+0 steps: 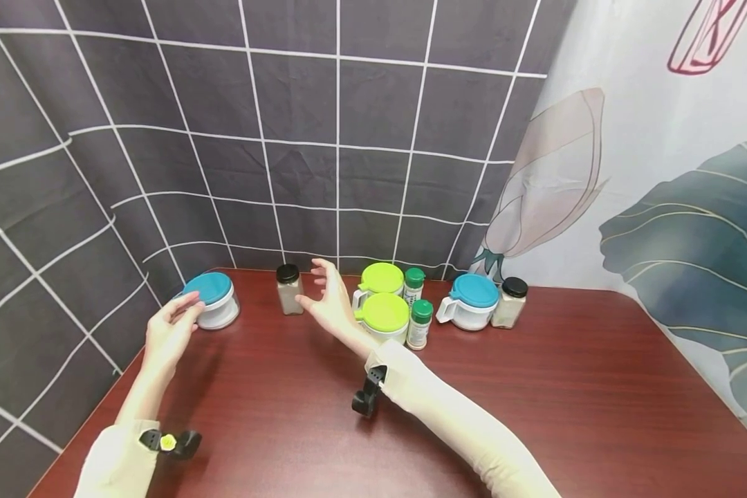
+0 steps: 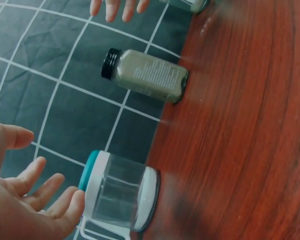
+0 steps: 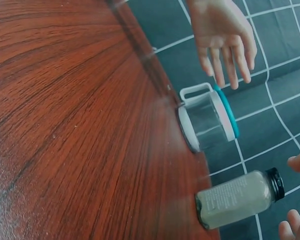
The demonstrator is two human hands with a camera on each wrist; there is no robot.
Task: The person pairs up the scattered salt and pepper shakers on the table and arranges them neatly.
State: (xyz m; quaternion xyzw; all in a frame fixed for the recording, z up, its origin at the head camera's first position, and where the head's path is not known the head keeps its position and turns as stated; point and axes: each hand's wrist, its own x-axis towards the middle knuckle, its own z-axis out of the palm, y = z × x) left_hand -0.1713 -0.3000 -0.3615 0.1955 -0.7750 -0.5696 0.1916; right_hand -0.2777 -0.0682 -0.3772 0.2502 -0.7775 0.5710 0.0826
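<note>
My left hand (image 1: 169, 333) is beside a clear jar with a blue lid (image 1: 209, 288), its fingers loosely bent close to the lid. In the left wrist view, the fingertips are right at the edge of that jar's teal lid (image 2: 88, 170), and its white handle points toward the hand. My right hand (image 1: 333, 301) is raised just right of a spice bottle with a black cap (image 1: 290, 290), thumb and fingers spread apart. This bottle stands upright on the table, and its printed label shows in the right wrist view. Nothing sits between the fingers of either hand.
Two lime-lidded jars (image 1: 386, 312) stand right of my right wrist, with two green-capped shakers (image 1: 420, 325) beside them. Farther right are another blue-lidded jar (image 1: 475, 302) and a second black-capped bottle (image 1: 510, 302). A dark gridded curtain (image 1: 299, 173) hangs behind the red-brown table (image 1: 274, 415).
</note>
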